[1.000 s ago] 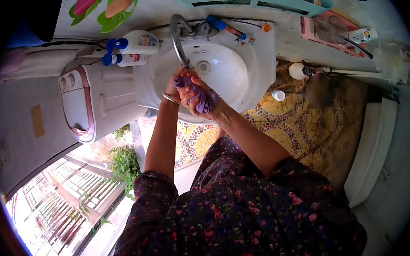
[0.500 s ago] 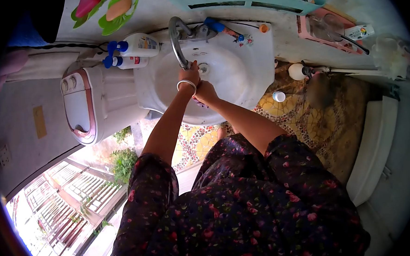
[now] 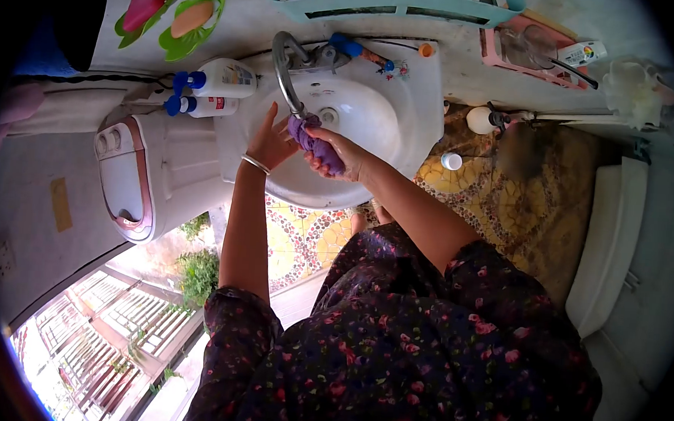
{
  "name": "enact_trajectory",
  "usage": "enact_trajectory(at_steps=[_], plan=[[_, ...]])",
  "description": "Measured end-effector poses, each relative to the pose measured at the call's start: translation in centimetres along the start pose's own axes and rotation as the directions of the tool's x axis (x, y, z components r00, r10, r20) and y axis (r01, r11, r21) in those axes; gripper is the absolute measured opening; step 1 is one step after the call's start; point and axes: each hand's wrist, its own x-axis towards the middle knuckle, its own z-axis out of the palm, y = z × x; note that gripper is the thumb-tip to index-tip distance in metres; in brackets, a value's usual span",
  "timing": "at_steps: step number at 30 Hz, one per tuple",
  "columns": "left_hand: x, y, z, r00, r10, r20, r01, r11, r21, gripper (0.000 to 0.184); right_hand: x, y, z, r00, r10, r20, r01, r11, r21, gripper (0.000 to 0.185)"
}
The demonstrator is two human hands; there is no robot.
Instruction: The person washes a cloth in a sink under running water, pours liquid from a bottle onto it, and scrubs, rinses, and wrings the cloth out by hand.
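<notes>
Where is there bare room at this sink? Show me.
Bare: the right rim of the white sink, in front of the small orange cap; the right half of its bowl, beside the purple cloth in the right hand. Crowded: the back rim, with curved metal faucet and long blue object; the back left, with white pump bottles.

We saw green dishes [image 3: 175, 47] bearing soap bars [image 3: 192, 20], white pump bottles [image 3: 226, 78] near a washing machine [image 3: 126, 170], a pink basket [image 3: 516, 65], a white container [image 3: 451, 162] on patterned floor tiles [image 3: 521, 209], and a leafy plant [image 3: 198, 276].
</notes>
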Motion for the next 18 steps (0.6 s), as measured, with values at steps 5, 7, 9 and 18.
enact_trajectory(at_steps=[5, 7, 9, 18], plan=[[3.5, -6.8, -3.8, 0.582, 0.197, 0.789, -0.774, 0.433, 0.462, 0.058, -1.7, 2.0, 3.7, 0.812, 0.016, 0.583, -0.548, 0.364, 0.753, 0.042], [3.9, -4.1, -3.8, 0.576, 0.244, 0.780, -0.748, 0.543, 0.382, 0.051, -3.0, 1.3, 5.0, 0.837, 0.060, 0.544, -0.529, 0.347, 0.775, 0.039], [3.5, -4.0, -3.3, 0.604, 0.022, 0.796, -0.624, 0.635, 0.456, 0.037, -0.3, 2.7, 2.5, 0.815, 0.028, 0.579, -0.511, 0.505, 0.695, 0.037], [4.4, -3.2, 0.3, 0.426, 0.721, 0.546, -0.554, -0.269, 0.788, 0.022, 1.4, 1.0, 2.7, 0.982, -0.136, -0.131, 0.090, 0.948, -0.306, 0.027]])
